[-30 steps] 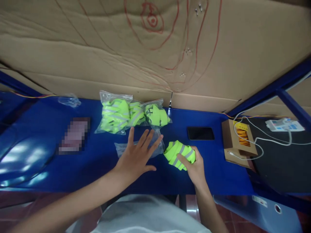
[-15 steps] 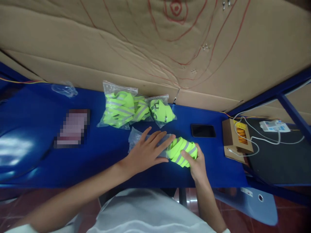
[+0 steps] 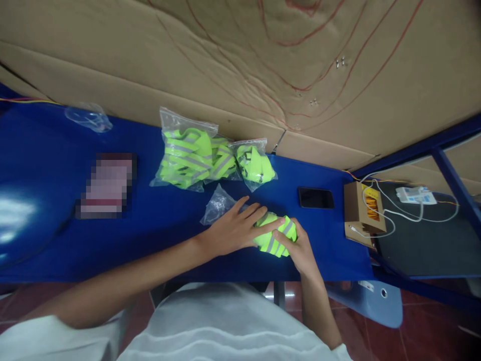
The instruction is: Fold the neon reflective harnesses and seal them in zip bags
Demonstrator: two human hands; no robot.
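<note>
A folded bundle of neon yellow reflective strap (image 3: 276,244) with grey stripes lies near the front of the blue table. My right hand (image 3: 300,246) grips its right end, thumb on top. My left hand (image 3: 238,225) rests over the bundle's left side, fingers stretched and apart, across a clear plastic bag (image 3: 218,204). How far the bundle sits inside the bag is hidden under my left hand. Behind, a large zip bag (image 3: 188,155) of the same yellow strap leans by the wall, with a smaller filled bag (image 3: 255,165) to its right.
A black phone (image 3: 316,198) lies right of the bags. Beyond it stand a cardboard box (image 3: 355,205) with a white cable and a power strip (image 3: 416,195). Crumpled clear plastic (image 3: 90,118) and a blurred-out flat object (image 3: 107,185) are at left. A cardboard wall (image 3: 131,75) closes the back.
My left hand has moved further over the bundle, its fingertips now on the yellow strap. My right hand has shifted slightly left with the bundle. The camera view has tilted slightly.
</note>
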